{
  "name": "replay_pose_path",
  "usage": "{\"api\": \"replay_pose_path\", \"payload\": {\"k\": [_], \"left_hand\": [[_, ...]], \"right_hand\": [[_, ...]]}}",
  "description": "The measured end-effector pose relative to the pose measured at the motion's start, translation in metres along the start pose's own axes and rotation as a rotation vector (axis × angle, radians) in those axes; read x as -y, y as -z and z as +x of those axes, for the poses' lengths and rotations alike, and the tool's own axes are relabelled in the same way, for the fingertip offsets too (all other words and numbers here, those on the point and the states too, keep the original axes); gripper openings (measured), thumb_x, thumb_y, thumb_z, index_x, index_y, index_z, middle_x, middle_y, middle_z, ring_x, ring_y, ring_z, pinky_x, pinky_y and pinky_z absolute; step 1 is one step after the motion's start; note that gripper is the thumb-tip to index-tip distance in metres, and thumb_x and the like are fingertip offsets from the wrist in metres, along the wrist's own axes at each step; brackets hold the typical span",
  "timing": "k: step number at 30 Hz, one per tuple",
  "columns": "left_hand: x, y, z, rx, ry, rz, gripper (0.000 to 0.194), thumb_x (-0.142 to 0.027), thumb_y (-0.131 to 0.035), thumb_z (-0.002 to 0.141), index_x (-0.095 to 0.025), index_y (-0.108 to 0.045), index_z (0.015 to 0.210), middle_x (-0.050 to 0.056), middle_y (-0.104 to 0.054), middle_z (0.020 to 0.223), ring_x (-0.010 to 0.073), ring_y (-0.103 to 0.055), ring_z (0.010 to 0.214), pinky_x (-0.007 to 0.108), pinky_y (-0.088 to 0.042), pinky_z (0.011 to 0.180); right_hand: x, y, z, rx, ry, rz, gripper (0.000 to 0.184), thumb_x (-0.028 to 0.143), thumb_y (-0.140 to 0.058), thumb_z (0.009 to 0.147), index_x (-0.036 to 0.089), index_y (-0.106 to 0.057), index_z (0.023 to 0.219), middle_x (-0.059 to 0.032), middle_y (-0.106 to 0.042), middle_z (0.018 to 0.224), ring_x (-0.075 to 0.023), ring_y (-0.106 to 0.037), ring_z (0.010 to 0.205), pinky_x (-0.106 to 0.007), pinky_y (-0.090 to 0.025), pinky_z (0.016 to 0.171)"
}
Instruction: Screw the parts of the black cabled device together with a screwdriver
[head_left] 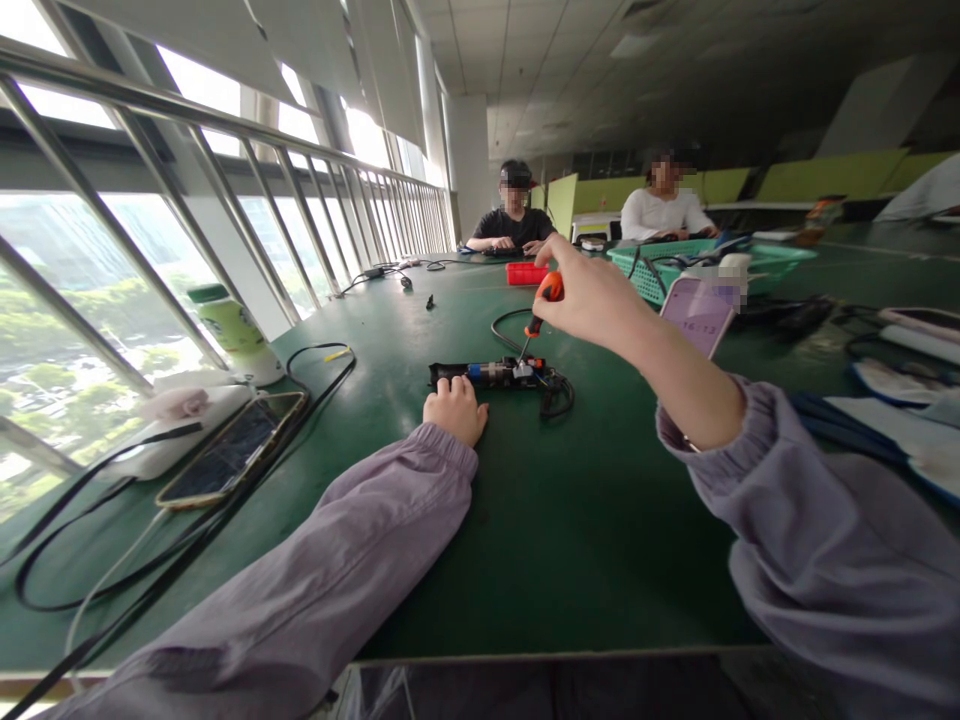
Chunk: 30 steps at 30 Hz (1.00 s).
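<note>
L hand [456,408]: fingers bent at near edge of blk device [489,374], can't tell if gripping
R hand [589,292]: pinching orange/blk screwdriver [551,288], tip down at device's R end
Device: flat on green table [600,540], mid, nearer than red box [526,274]
Far R: green basket [784,256], phone [696,318] just nearer

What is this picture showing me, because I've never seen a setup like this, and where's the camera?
There's no machine working here: these are a person's two bare hands, seen from a camera worn on their head, looking forward and down. The right hand has an orange-and-black screwdriver in its grip, its shaft slanting down to a dark device on the green table. The left hand rests at the device's near side. Also on the table: a phone and green bottle at left, a red box and a green basket beyond.
</note>
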<state>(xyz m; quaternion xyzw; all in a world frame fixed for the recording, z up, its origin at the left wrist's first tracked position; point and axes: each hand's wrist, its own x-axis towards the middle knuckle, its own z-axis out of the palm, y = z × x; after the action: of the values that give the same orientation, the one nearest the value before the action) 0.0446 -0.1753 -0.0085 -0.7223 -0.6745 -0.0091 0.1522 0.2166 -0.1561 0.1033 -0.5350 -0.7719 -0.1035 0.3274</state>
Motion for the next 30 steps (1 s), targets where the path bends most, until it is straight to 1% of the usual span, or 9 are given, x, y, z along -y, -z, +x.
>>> {"api": "replay_pose_path", "payload": {"k": [5,7,11,13,17,22,27,28,30], "left_hand": [[-0.0001,-0.0002,0.0010,0.003,0.002,-0.005,0.053,-0.035,-0.040,0.090,-0.004,-0.040,0.133,0.018,-0.051,0.125,0.0282,-0.044,0.116,0.036,-0.047,0.083],[-0.0002,-0.0002,0.0012,0.001,0.002,-0.004,0.053,-0.035,-0.040,0.090,-0.004,-0.040,0.133,0.018,-0.051,0.125,0.0282,-0.044,0.116,0.036,-0.047,0.084],[0.0002,-0.0001,0.0007,0.000,0.003,-0.001,0.053,-0.035,-0.040,0.090,-0.004,-0.040,0.133,0.018,-0.052,0.124,0.0281,-0.044,0.116,0.035,-0.047,0.084],[0.0003,-0.0005,-0.0002,-0.012,-0.003,-0.001,0.054,-0.035,-0.040,0.090,-0.002,-0.040,0.132,0.018,-0.052,0.124,0.0284,-0.044,0.115,0.036,-0.047,0.084],[0.0002,-0.0019,-0.0015,-0.039,-0.008,0.000,0.053,-0.034,-0.039,0.090,-0.002,-0.041,0.132,0.018,-0.053,0.122,0.0282,-0.045,0.114,0.035,-0.047,0.083],[0.0006,-0.0028,-0.0010,-0.047,-0.009,0.002,0.052,-0.035,-0.039,0.090,-0.005,-0.042,0.131,0.017,-0.053,0.122,0.0276,-0.045,0.114,0.034,-0.047,0.082],[0.0006,-0.0014,-0.0007,-0.046,-0.012,0.000,0.052,-0.035,-0.038,0.090,-0.004,-0.041,0.132,0.017,-0.053,0.122,0.0279,-0.045,0.113,0.035,-0.047,0.082],[0.0004,-0.0010,-0.0006,-0.041,-0.010,0.000,0.052,-0.035,-0.039,0.090,-0.005,-0.041,0.132,0.017,-0.053,0.122,0.0278,-0.044,0.113,0.035,-0.047,0.082],[-0.0001,-0.0002,-0.0005,-0.025,-0.001,0.001,0.052,-0.035,-0.039,0.089,-0.006,-0.041,0.132,0.017,-0.053,0.122,0.0277,-0.044,0.113,0.035,-0.047,0.082]], "right_hand": [[-0.0002,-0.0019,0.0031,0.028,-0.035,0.024,0.026,0.040,-0.054,0.077,0.018,-0.057,0.092,-0.0054,-0.060,0.072,-0.0232,-0.058,0.075,-0.044,-0.038,0.080],[0.0005,-0.0025,0.0035,0.019,-0.035,0.012,0.028,0.038,-0.054,0.076,0.017,-0.056,0.096,-0.0060,-0.061,0.074,-0.0239,-0.058,0.075,-0.045,-0.038,0.080],[0.0023,-0.0019,0.0018,-0.028,0.001,-0.038,0.047,0.028,-0.058,0.072,0.016,-0.045,0.115,-0.0049,-0.061,0.074,-0.0243,-0.058,0.074,-0.047,-0.037,0.081],[0.0025,-0.0013,0.0009,-0.019,-0.008,-0.020,0.045,0.029,-0.059,0.072,0.017,-0.046,0.114,-0.0054,-0.061,0.075,-0.0241,-0.058,0.075,-0.044,-0.039,0.079],[0.0016,-0.0004,0.0008,0.032,-0.053,0.040,0.029,0.040,-0.056,0.076,0.019,-0.056,0.095,-0.0080,-0.062,0.078,-0.0238,-0.057,0.076,-0.037,-0.041,0.069],[0.0011,0.0015,0.0009,-0.002,0.008,0.031,0.048,0.028,-0.059,0.070,0.018,-0.047,0.116,-0.0059,-0.064,0.077,-0.0217,-0.057,0.071,-0.035,-0.040,0.064],[0.0001,0.0009,0.0009,0.030,-0.032,0.058,0.026,0.040,-0.054,0.076,0.018,-0.060,0.089,-0.0078,-0.063,0.076,-0.0217,-0.057,0.071,-0.035,-0.040,0.063],[0.0000,0.0007,0.0009,0.028,-0.035,0.058,0.026,0.041,-0.053,0.077,0.018,-0.060,0.088,-0.0079,-0.063,0.075,-0.0216,-0.057,0.071,-0.035,-0.040,0.063],[0.0001,0.0009,0.0005,0.009,-0.020,0.054,0.031,0.035,-0.054,0.076,0.018,-0.057,0.101,-0.0071,-0.063,0.077,-0.0211,-0.057,0.071,-0.034,-0.040,0.063]]}}
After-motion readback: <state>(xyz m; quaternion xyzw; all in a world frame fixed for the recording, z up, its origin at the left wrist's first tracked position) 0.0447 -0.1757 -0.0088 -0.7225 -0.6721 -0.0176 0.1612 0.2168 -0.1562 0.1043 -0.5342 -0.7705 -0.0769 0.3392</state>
